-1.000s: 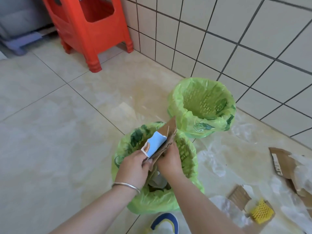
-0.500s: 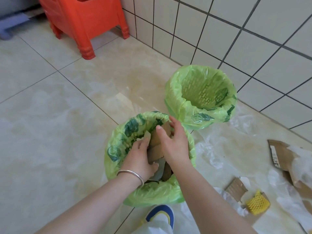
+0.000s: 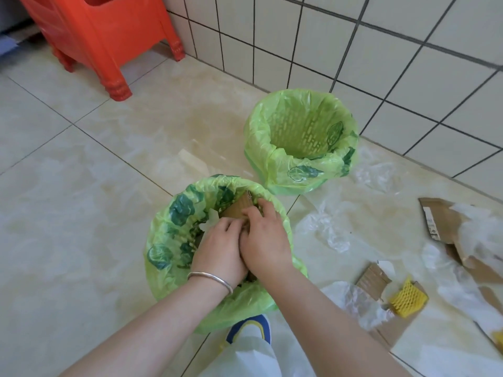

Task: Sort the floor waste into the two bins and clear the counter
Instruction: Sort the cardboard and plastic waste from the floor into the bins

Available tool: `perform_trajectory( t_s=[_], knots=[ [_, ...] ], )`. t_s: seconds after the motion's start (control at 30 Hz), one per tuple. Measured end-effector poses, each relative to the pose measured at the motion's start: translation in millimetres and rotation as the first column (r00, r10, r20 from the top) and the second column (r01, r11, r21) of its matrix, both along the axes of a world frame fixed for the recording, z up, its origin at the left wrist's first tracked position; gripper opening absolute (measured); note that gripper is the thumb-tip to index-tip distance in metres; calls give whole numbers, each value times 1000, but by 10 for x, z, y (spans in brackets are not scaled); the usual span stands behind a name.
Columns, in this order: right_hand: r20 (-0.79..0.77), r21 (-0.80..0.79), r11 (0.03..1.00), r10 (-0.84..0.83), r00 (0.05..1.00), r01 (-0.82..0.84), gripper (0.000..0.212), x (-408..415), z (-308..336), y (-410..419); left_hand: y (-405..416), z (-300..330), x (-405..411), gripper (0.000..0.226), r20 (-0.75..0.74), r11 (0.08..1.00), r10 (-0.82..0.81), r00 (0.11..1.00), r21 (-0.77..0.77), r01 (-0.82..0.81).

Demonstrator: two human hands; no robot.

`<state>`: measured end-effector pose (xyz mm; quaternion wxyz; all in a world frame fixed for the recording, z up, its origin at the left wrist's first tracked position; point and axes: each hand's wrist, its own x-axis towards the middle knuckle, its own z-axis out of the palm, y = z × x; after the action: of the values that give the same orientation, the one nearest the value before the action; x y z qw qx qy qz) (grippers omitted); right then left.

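Note:
Two bins lined with green leaf-print bags stand on the tiled floor. The near bin (image 3: 163, 240) is right below me; the far bin (image 3: 261, 137) stands by the wall with nothing visible inside. My left hand (image 3: 217, 246) and my right hand (image 3: 265, 240) are side by side inside the near bin's mouth, both pressing on a folded piece of brown cardboard (image 3: 236, 207) whose top corner sticks up at the far rim. A bit of white paper (image 3: 209, 221) shows beside my left fingers. What lies deeper in the bin is hidden by my hands.
Waste lies on the floor at the right: torn cardboard (image 3: 438, 219), clear plastic film (image 3: 326, 229), a yellow foam net (image 3: 405, 295) on a cardboard scrap (image 3: 373, 278). A red plastic stool (image 3: 109, 36) stands at the back left. My shoe (image 3: 250, 327) touches the near bin.
The cardboard with the blue-white paper was held above the near bin; both hands have pushed it down inside, so that only its top corner shows.

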<state>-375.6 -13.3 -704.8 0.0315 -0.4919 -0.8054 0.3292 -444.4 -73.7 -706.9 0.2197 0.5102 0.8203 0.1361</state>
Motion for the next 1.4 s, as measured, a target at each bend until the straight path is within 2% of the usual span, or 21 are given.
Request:
perform_trajectory(
  t_s=[0.17,0.27,0.33,0.47,0.57,0.63,0.73,0.83,0.93,1.23,1.33,1.4],
  knots=[
    [-165,-16,997,-72,984,70,29,290,162,28,94,213,220,39,-57,994,-51,997,92,56],
    [-219,-59,982,-185,958,177,25,650,274,49,210,345,513,38,-44,984,-157,987,75,160],
    [-242,-81,964,-264,934,252,22,925,321,71,303,405,746,37,-86,968,-237,968,63,243],
    [-218,-102,926,-378,900,364,22,1534,298,162,550,424,1283,36,-218,887,-459,861,-68,456],
    [-163,-203,876,-470,867,437,23,2055,138,276,774,300,1681,38,-226,788,-616,755,-173,591],
    [-97,-262,826,-538,838,500,23,2391,-66,344,934,143,1878,37,-187,756,-653,734,-212,619],
    [18,-343,716,-642,766,608,27,2846,-442,369,1129,-223,2077,36,-70,777,-597,799,-299,554],
    [183,-399,606,-682,708,688,28,3182,-791,318,1252,-619,2204,35,68,817,-442,894,-381,433],
    [272,-436,504,-716,643,745,29,3356,-1064,242,1321,-986,2277,35,116,828,-336,935,-438,351],
    [305,-421,275,-854,421,864,51,3347,-1555,230,1457,-1622,2543,50,132,870,-68,989,-477,124],
    [289,-425,230,-882,372,876,52,3337,-1623,306,1512,-1673,2675,58,136,901,-72,988,-416,123],
    [275,-434,211,-895,351,876,52,3341,-1675,373,1570,-1700,2750,65,123,903,-170,978,-379,204]
  ],
)
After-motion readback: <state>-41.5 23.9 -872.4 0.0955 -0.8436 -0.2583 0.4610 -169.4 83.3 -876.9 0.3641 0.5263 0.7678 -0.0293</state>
